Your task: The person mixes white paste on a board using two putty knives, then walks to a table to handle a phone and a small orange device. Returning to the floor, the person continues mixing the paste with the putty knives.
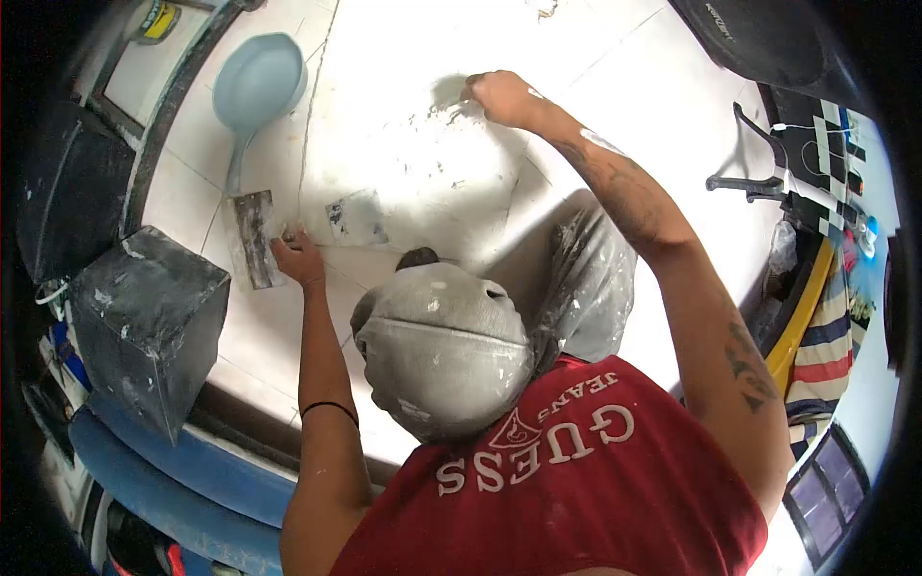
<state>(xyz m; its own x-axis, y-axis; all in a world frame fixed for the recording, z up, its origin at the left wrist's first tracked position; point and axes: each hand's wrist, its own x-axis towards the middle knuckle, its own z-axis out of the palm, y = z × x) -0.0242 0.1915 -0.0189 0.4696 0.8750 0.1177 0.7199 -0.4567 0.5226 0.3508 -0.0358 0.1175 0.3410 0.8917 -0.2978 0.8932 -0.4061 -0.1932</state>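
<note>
My left hand [299, 257] is closed at the right edge of a long rectangular trowel [254, 238], its face smeared brown and grey. Right of that hand, a square plate [356, 219] with dark and white smears lies on the tiled floor. With arm stretched far forward, my right hand [503, 97] is closed in a fist low over the floor; whatever it holds is hidden. Dark crumbs and smears [451, 115] of material lie beside the fist. A grey-blue long-handled dipper [257, 82] rests on the floor beyond the trowel.
A dusty black speaker-like box [149, 322] stands at left, with a blue rounded seat edge [182, 480] below it. A black case [759, 38] is at upper right. Black chair-like legs [754, 182] and a striped cloth [821, 370] are on the right. My smeared knees [447, 350] are in front.
</note>
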